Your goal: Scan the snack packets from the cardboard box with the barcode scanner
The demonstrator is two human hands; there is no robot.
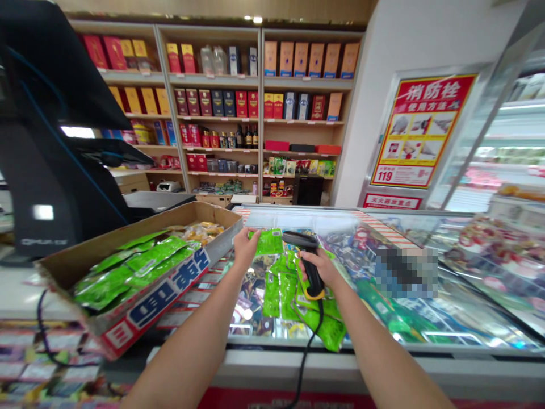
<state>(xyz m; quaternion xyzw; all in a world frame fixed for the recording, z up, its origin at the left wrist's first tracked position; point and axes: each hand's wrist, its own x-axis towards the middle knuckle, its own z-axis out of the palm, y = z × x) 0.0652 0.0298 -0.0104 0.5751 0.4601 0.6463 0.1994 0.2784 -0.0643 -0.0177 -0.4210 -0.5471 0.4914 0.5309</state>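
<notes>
**Left hand:** my left hand (246, 248) is raised over the glass, fingers loosely apart, thumb side at the edge of a green packet (268, 241). I cannot tell whether it pinches the packet or only touches it.

**Right hand:** my right hand (317, 267) is wrapped closed around the grip of a black barcode scanner (309, 261), which is held just above the packets. Its black cord (309, 341) hangs down past the front of the freezer.

**Surface:** a glass-topped freezer (374, 346) runs across the front. A heap of green packets (283, 295) lies on its lid, over many smaller mixed packets. To the left, a tilted cardboard box (140, 301) rests at the freezer's edge, holding more green packets (131, 267) and some yellow packets (202, 231).

**Room:** a shop. Wooden shelves (302, 82) line the back wall, stocked with red, gold and blue gift boxes (300, 59) and bottles (247, 136). A red and yellow fire hydrant poster (419, 130) hangs on the white wall at right, beside a glass display case (502, 159). A black monitor stand (55, 142) stands at far left.
</notes>
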